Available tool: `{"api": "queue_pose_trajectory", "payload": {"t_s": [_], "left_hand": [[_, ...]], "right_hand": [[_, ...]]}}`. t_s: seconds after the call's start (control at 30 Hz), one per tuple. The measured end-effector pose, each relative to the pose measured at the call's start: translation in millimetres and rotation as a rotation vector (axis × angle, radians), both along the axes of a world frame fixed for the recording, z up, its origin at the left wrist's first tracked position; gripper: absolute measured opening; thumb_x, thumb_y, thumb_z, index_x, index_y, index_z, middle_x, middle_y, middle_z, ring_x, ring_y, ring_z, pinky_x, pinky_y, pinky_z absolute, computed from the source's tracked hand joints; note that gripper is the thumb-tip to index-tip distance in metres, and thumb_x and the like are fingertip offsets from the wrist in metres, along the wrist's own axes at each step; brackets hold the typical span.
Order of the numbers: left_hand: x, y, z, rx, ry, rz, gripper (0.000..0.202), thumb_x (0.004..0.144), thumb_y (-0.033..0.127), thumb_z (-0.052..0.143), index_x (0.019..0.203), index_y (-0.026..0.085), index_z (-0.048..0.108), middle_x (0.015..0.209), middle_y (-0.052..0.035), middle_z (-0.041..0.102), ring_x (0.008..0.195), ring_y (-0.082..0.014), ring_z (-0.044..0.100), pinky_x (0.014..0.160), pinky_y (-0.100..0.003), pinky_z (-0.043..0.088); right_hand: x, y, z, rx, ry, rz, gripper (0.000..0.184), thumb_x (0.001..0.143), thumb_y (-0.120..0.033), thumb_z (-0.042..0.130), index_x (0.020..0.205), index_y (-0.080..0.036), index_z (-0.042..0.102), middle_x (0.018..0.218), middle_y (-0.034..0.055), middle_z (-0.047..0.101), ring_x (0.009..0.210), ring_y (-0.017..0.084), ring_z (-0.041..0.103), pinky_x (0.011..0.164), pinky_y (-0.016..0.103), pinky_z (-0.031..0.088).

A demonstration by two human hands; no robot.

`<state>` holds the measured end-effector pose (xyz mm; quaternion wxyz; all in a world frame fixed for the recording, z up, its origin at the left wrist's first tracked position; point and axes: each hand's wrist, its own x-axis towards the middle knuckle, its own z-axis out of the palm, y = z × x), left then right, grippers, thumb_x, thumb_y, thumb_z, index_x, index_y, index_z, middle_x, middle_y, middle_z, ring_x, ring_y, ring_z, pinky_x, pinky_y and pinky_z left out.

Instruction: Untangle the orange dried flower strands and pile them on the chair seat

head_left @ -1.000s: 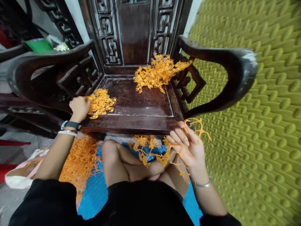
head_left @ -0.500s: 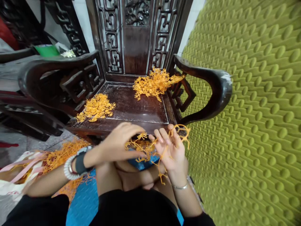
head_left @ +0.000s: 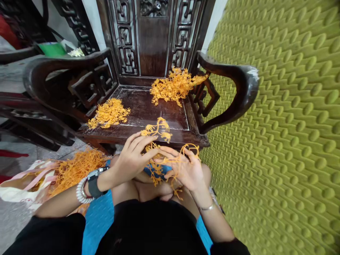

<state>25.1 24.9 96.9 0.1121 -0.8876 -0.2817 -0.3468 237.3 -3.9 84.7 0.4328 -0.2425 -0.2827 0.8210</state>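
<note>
Several thin orange branched strands, which look like plastic stems, hang between my hands above my lap. My left hand (head_left: 134, 156) has its fingers curved round one branched strand (head_left: 159, 127), whose forked tips stick up beyond the fingers. The left thumb reaches over to the fingertips of my right hand (head_left: 187, 170). That hand is palm up, with a looped orange strand (head_left: 190, 145) lying across and round its bent fingers. More forked ends (head_left: 156, 173) dangle below the hands. Exactly where the fingertips pinch is partly hidden.
Ahead stands a dark carved wooden chair (head_left: 146, 109). On its seat lie a small orange pile (head_left: 110, 113) and a bigger one (head_left: 176, 86). A large orange heap (head_left: 77, 170) and a white bag (head_left: 21, 194) are at lower left. A green padded wall (head_left: 278, 141) borders the right.
My left hand has moved in against the right fingers, and a branched strand now rises above it. My right hand has shifted slightly left and turned. The view has tilted down a little.
</note>
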Motion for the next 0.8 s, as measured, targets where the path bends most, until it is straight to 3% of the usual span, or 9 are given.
{"api": "queue_pose_trajectory", "payload": {"t_s": [0.1,0.2,0.3,0.43,0.53,0.6,0.67,0.73,0.8], "left_hand": [[-1.4,-5.9,-1.4,-0.007,-0.043,-0.081,0.032,0.088,0.006,0.048,0.113,0.022,0.060,0.122,-0.0088,0.061,0.115,-0.0206,0.056,0.107,-0.047,0.042],[-3.7,-11.3,-1.6,-0.074,-0.226,-0.031,0.043,0.085,0.016,0.061,0.126,0.020,0.052,0.131,-0.0135,0.053,0.120,-0.0242,0.053,0.101,-0.042,0.049],[-5.1,-17.5,2.2,-0.334,-0.386,0.011,0.062,0.080,0.022,0.068,0.137,0.018,0.043,0.136,-0.0161,0.049,0.104,-0.0213,0.062,0.081,-0.032,0.058],[-3.3,-25.4,5.6,-0.650,-0.213,-0.056,0.031,0.089,0.019,0.057,0.119,0.023,0.061,0.103,-0.0031,0.072,0.062,-0.0091,0.063,0.061,-0.020,0.054],[-1.5,-28.1,0.7,-0.675,-0.221,-0.012,0.024,0.091,0.021,0.055,0.111,0.023,0.067,0.090,0.0000,0.074,0.057,-0.0089,0.061,0.062,-0.020,0.051],[-1.5,-28.0,-4.7,-0.730,-0.263,0.013,0.022,0.092,0.024,0.055,0.110,0.024,0.068,0.084,0.0009,0.074,0.057,-0.0092,0.062,0.061,-0.019,0.050],[-2.5,-27.1,-9.6,-0.801,-0.306,0.017,0.019,0.092,0.030,0.056,0.104,0.024,0.070,0.080,0.0009,0.073,0.060,-0.0101,0.063,0.060,-0.019,0.049],[-3.7,-25.7,-12.6,-0.868,-0.312,-0.024,0.022,0.088,0.037,0.063,0.104,0.023,0.068,0.084,-0.0003,0.073,0.068,-0.0123,0.065,0.064,-0.021,0.050],[-3.7,-23.7,-13.8,-0.885,-0.296,-0.083,0.042,0.080,0.044,0.070,0.115,0.022,0.062,0.099,-0.0038,0.071,0.084,-0.0167,0.066,0.074,-0.026,0.052]], "right_hand": [[0.9,-2.9,2.6,0.003,-0.017,0.081,0.070,0.094,-0.048,0.003,0.124,-0.011,0.053,0.109,0.0175,0.067,0.084,0.025,0.068,0.060,0.033,0.053],[2.7,-6.1,0.0,0.053,-0.081,0.145,0.077,0.090,-0.065,0.010,0.118,-0.010,0.058,0.075,0.0102,0.068,0.061,0.019,0.064,0.054,0.027,0.046],[-0.4,-9.4,-6.9,0.191,-0.167,0.126,0.068,0.082,-0.073,0.041,0.108,-0.014,0.063,0.056,0.0002,0.058,0.046,0.012,0.050,0.050,0.024,0.040],[-12.3,-13.2,-13.6,0.428,-0.367,-0.066,0.045,0.065,-0.051,0.081,0.096,-0.021,0.068,0.072,-0.0010,0.061,0.058,0.011,0.051,0.056,0.023,0.043],[-19.8,-14.0,-16.1,0.495,-0.463,-0.152,0.031,0.077,-0.048,0.073,0.087,-0.020,0.069,0.061,-0.0030,0.058,0.052,0.009,0.045,0.055,0.022,0.042],[-22.2,-13.6,-17.4,0.470,-0.499,-0.206,0.036,0.087,-0.050,0.060,0.075,-0.017,0.067,0.051,-0.0038,0.052,0.046,0.008,0.038,0.050,0.022,0.037],[-22.8,-12.5,-18.4,0.429,-0.515,-0.308,0.043,0.091,-0.051,0.053,0.070,-0.017,0.065,0.050,-0.0025,0.053,0.048,0.009,0.042,0.053,0.023,0.039],[-22.7,-10.6,-19.7,0.391,-0.508,-0.379,0.039,0.091,-0.051,0.053,0.077,-0.017,0.067,0.053,-0.0018,0.055,0.055,0.012,0.050,0.062,0.025,0.043],[-23.4,-8.0,-21.7,0.390,-0.521,-0.389,0.034,0.089,-0.050,0.056,0.085,-0.019,0.068,0.057,-0.0016,0.058,0.062,0.014,0.054,0.067,0.027,0.044]]}}
